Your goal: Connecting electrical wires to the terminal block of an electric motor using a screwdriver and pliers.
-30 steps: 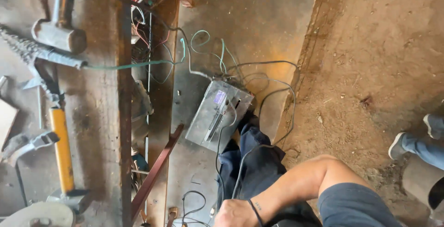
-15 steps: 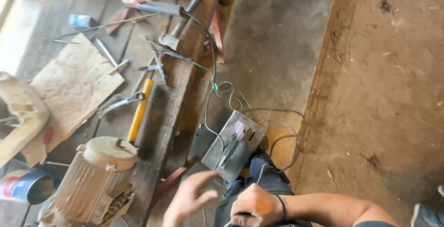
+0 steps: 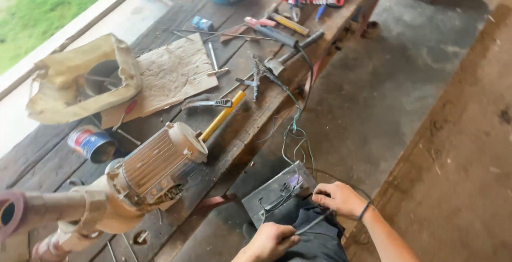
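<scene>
My left hand [image 3: 272, 239] is at the bottom centre, its fingers closed around a thin dark wire [image 3: 314, 221]. My right hand [image 3: 338, 198] pinches the same wire a little higher, beside a grey metal box [image 3: 274, 189] that rests on my dark trouser leg [image 3: 320, 240]. A tangle of green and dark wires [image 3: 296, 134] climbs from the box to the edge of the wooden workbench [image 3: 240, 134].
On the bench lie a beige electric motor [image 3: 157, 160] coupled to a pump, a yellow-handled tool [image 3: 221, 117], a hammer [image 3: 296, 48], pliers, a blue tin [image 3: 92, 143], worn cardboard and a cloth sack [image 3: 80, 75]. Concrete and dirt floor [image 3: 426, 123] spread to the right.
The view has swung up and left, bringing more of the bench and the motor into sight. My left hand has come down from open fingers and closed on the wire near my right hand.
</scene>
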